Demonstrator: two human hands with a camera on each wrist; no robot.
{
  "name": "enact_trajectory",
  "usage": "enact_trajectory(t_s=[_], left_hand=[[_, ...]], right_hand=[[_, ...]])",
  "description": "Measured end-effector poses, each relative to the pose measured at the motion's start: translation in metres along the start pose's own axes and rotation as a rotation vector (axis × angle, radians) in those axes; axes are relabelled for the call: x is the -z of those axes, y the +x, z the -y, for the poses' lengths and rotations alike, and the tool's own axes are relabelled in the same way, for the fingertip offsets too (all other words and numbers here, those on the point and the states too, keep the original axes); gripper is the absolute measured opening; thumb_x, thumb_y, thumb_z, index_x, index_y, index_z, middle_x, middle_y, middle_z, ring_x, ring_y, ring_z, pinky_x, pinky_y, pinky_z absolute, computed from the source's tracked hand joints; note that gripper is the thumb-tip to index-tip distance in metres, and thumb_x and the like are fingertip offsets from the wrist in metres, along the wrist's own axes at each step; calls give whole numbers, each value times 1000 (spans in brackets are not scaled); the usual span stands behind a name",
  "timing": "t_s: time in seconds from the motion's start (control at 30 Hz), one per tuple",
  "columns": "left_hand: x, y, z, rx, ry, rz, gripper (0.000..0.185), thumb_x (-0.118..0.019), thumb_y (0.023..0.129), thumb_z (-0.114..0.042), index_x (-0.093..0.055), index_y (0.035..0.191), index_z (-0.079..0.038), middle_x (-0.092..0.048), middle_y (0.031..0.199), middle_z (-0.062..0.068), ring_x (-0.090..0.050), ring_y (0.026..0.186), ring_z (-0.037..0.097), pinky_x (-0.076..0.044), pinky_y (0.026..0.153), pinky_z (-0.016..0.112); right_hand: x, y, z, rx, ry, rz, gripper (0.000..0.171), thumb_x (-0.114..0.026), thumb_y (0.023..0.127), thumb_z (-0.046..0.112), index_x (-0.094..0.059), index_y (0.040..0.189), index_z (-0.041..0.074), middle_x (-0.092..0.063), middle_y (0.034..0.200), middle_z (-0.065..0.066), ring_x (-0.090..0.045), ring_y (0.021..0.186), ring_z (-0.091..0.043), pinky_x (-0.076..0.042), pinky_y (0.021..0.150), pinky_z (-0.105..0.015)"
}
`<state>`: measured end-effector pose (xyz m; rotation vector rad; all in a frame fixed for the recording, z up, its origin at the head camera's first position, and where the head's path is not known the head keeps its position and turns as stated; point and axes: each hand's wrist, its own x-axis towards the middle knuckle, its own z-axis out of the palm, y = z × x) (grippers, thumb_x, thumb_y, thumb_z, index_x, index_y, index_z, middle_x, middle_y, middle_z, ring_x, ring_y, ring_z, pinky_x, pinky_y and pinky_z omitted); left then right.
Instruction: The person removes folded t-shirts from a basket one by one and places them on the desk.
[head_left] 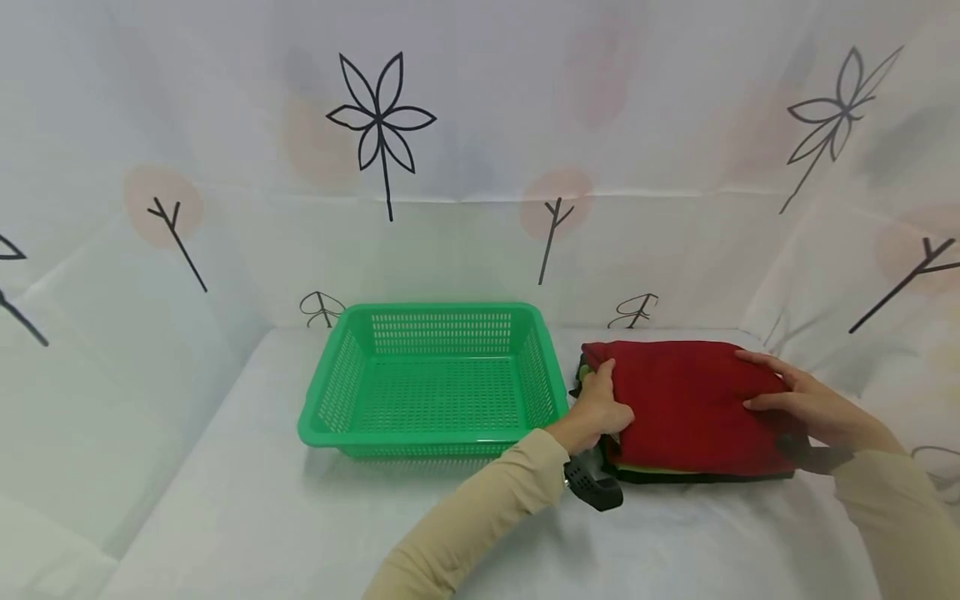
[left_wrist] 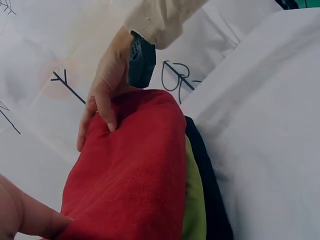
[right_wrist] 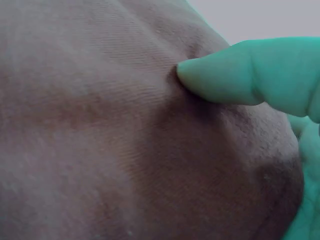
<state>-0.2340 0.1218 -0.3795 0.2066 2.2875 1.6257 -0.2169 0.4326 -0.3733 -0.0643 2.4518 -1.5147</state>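
A folded red cloth (head_left: 690, 408) lies on top of a stack, over a yellow-green cloth (left_wrist: 194, 200) and a black cloth (left_wrist: 210, 185). At its left edge my left hand (head_left: 597, 408) grips the red cloth, thumb on top. My right hand (head_left: 813, 408) holds the opposite edge. In the right wrist view, the right thumb (right_wrist: 225, 75) presses into the red fabric, while other fingers sit partly hidden at the side. The left wrist view shows the right hand (left_wrist: 107, 82) at the far end of the stack and the left thumb (left_wrist: 30, 215) close to the camera.
Left of the stack stands a green plastic basket (head_left: 427, 442) with perforated walls and nothing in it. A white sheet (head_left: 247, 483) covers the table. White cloth printed with flowers and twigs (head_left: 465, 250) hangs behind and at both sides. My left forearm crosses in front of the basket's right corner.
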Motion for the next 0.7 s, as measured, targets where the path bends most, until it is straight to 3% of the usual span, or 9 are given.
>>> enact_trajectory(t_s=[0.1,0.2,0.3,0.4,0.53,0.63,0.7], left_hand=[[0,-1,0,7,32,2,76,-63,82,7,-36,148,-19,-36,140,5,-44,115,21,-45,91,37],[1,-1,0,4,57,3,76,-63,81,7,-36,148,-18,-33,143,7,-43,116,22,-44,91,35],[5,-2,-2,-13,101,10,75,-62,82,5,-37,148,-18,-31,145,8,-43,119,22,-44,90,34],[12,-4,-5,-47,168,28,73,-63,83,1,-37,148,-17,-30,148,8,-41,124,21,-43,91,32],[28,-10,-7,-141,274,67,69,-67,85,-8,-38,148,-14,-31,151,6,-34,134,18,-40,98,31],[49,-17,-7,-242,309,119,67,-67,89,-15,-37,149,-12,-34,151,3,-32,135,14,-36,102,30],[68,-24,-7,-313,328,156,66,-64,93,-20,-34,150,-12,-34,151,1,-31,136,13,-34,105,32]], right_hand=[[-2,1,0,36,-119,-37,70,-61,96,14,-25,152,35,-23,142,-25,-46,101,-4,-48,77,-27],[-5,3,0,74,-259,-86,71,-62,95,18,-24,154,25,-18,146,-31,-40,109,-15,-41,78,-22],[-7,4,4,80,-365,-137,71,-63,93,21,-24,152,13,-23,144,-34,-35,115,-36,-37,83,-33],[-10,4,6,109,-458,-177,69,-62,92,21,-26,148,4,-27,139,-39,-34,115,-50,-36,85,-53],[-13,-1,6,239,-609,-258,59,-65,90,17,-38,138,-3,-35,131,-40,-33,114,-56,-31,82,-69],[-15,-8,7,333,-704,-343,52,-68,88,15,-45,130,-5,-39,127,-39,-34,113,-57,-31,80,-71],[-16,-14,7,349,-727,-393,51,-68,89,17,-46,130,-4,-38,128,-39,-34,113,-57,-31,79,-72]])
